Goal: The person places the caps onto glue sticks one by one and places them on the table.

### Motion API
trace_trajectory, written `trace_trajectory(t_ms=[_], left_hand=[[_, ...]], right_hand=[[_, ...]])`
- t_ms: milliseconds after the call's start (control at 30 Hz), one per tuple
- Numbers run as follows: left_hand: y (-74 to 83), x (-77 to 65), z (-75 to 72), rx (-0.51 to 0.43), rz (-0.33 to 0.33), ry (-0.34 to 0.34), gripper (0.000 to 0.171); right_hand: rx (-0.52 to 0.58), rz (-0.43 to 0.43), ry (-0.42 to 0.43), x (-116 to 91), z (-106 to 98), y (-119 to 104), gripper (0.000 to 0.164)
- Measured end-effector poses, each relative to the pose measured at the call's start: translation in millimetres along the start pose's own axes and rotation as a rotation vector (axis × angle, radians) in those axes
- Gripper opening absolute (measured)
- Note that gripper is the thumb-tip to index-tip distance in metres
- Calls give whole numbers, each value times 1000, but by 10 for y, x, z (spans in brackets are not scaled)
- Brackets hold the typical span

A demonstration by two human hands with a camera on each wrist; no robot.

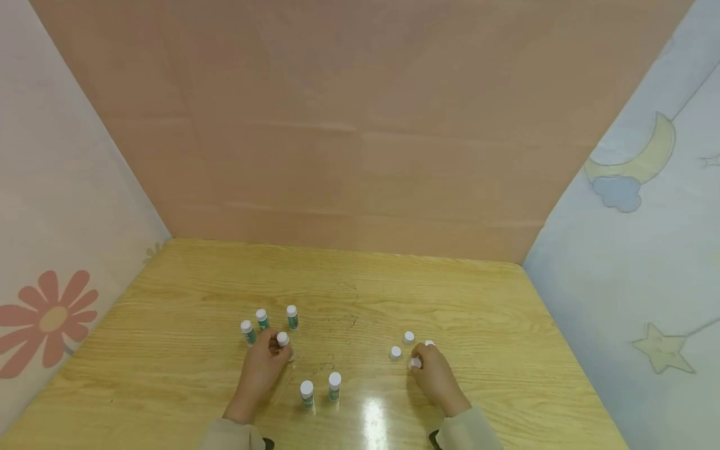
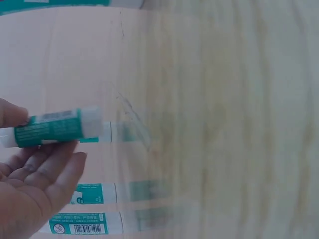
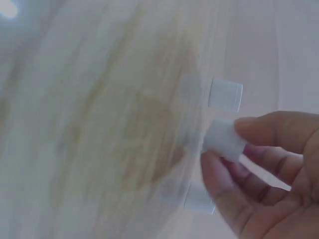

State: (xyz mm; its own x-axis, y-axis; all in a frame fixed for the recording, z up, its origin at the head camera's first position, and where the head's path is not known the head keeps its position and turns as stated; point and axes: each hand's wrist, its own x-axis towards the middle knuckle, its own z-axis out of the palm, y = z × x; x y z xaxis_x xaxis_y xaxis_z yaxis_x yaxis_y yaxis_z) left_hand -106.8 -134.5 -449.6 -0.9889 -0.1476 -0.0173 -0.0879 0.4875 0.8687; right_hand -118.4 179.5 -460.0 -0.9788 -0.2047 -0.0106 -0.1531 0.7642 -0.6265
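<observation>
On the left of the table, my left hand [image 1: 263,367] grips a glue stick [image 1: 283,339] with a green label and white top. The left wrist view shows this stick [image 2: 55,127] between thumb and fingers, its lower end apart from the sticks behind it. Over on the right, my right hand [image 1: 435,378] pinches a small white cap [image 3: 224,140] between thumb and fingertips. Close around that hand stand more white caps: one farther back [image 1: 409,337], one to its left [image 1: 395,353], and one partly hidden behind the fingers [image 1: 430,343].
Beyond the left hand stand three upright glue sticks, the left one [image 1: 248,332], the middle one [image 1: 262,319] and the right one [image 1: 292,317]. Two more, a left [image 1: 307,395] and a right [image 1: 334,387], stand nearer on the wooden table [image 1: 360,287]. Papered walls enclose it.
</observation>
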Motion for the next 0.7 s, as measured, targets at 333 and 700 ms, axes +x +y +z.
trace_trajectory(t_ms=[333, 700], left_hand=[[42, -43, 14, -112, 59, 17, 20], [63, -69, 55, -133, 129, 11, 21]], right_hand=[[118, -36, 117, -22, -10, -67, 17], [249, -8, 179, -41, -94, -231, 21]])
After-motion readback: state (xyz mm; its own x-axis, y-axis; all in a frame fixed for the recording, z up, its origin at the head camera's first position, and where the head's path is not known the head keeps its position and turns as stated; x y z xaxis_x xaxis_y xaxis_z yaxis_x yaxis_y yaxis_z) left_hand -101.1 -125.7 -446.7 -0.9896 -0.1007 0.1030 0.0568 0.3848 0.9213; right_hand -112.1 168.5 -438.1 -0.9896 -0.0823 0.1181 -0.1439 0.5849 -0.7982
